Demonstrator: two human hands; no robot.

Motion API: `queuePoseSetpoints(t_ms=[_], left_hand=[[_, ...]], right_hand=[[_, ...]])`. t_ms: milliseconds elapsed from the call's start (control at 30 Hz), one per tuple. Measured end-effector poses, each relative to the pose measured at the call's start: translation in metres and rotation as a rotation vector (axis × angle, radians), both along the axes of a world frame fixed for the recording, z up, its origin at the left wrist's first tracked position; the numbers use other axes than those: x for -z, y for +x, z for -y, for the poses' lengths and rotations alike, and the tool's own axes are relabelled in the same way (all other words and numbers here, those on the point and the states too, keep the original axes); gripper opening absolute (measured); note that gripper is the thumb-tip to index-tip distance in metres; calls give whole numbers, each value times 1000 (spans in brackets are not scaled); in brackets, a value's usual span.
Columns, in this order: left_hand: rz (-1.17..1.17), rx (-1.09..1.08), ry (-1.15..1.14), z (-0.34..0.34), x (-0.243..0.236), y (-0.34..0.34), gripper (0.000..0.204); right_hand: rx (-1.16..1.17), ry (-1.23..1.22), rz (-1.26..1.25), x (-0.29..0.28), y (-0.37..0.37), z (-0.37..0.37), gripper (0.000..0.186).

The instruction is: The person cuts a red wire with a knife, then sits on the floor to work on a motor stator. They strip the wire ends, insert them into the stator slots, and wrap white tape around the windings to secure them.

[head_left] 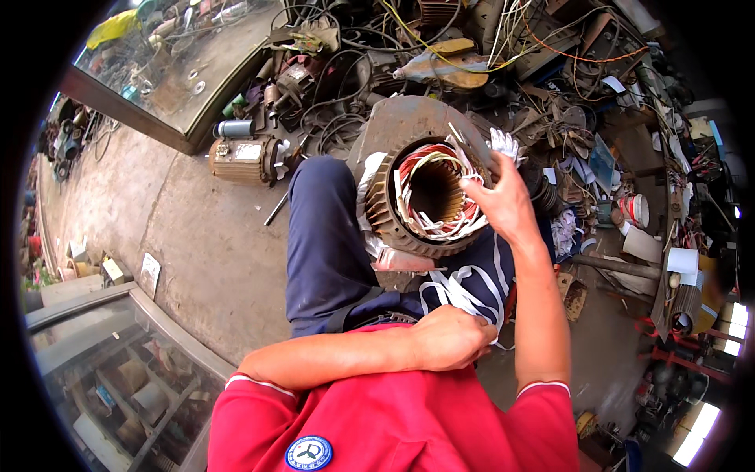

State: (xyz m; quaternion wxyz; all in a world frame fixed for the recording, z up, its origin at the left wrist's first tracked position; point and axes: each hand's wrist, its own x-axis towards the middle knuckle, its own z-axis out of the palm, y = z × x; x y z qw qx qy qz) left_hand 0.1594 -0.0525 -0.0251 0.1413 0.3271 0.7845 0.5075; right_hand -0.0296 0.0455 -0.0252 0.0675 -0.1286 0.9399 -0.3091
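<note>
A motor stator [381,193] with a finned metal casing stands bore-up on a worn board [401,114] before my knees. Its end winding [417,224] is a ring of red and white wires bound with white lacing. My right hand [503,197] grips the winding's right side, thumb at the inner edge and fingers over the outer side, their tips partly hidden. Against my waist, my left hand [452,338] is closed, its fingertips tucked out of sight. Loops of white cloth tape [472,283] lie over my right thigh and run up to that hand's fingers.
A small motor [240,160] lies on the concrete floor to the left. Heaped cables and motor parts [338,82] fill the far side. A glass-topped cabinet [118,377] stands near left; a white bucket [635,209] sits among clutter at right.
</note>
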Motion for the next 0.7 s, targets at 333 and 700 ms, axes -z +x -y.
queuePoseSetpoints(t_ms=[333,700], left_hand=[[-41,-157,53,12,8,-12,23],[-16,-217,450,34,-18,-12,22]], right_hand=[[-114,-290,223,15,-16,1,55],[73,-440,-126,-4,36,-18,41]])
